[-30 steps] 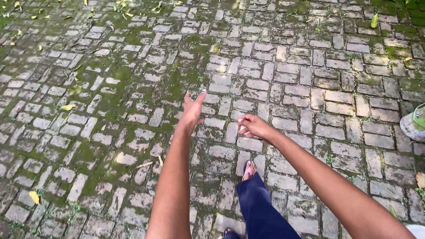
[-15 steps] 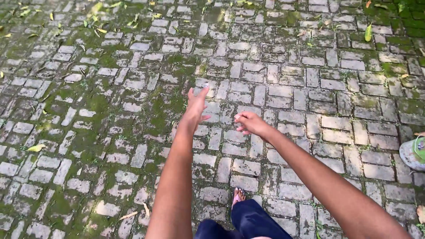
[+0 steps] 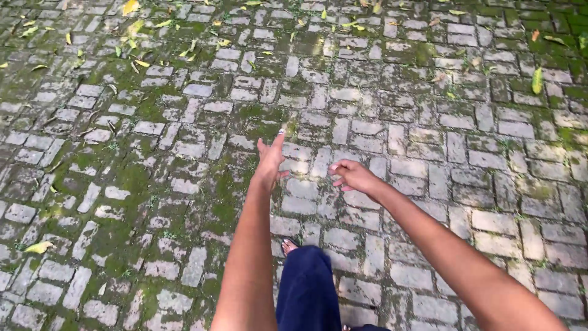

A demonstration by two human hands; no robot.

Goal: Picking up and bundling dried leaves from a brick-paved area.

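Both arms have stretched further toward 12 o'clock over the mossy grey brick paving; the left hand is flat and empty, the right hand loosely curled, grasping nothing.

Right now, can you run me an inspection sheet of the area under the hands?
Surface: grey brick paving, worn, with green moss in the joints, thickest at left.
Job's things: nothing held; both hands are empty over the paving.
Clutter: fallen yellow leaves scattered along the top and left; one green leaf at right.
Hands: left hand open, fingers stretched forward; right hand loosely curled, holding nothing.
Cables: nothing seen.
Surroundings: the person's dark blue trouser leg and toes below the arms.
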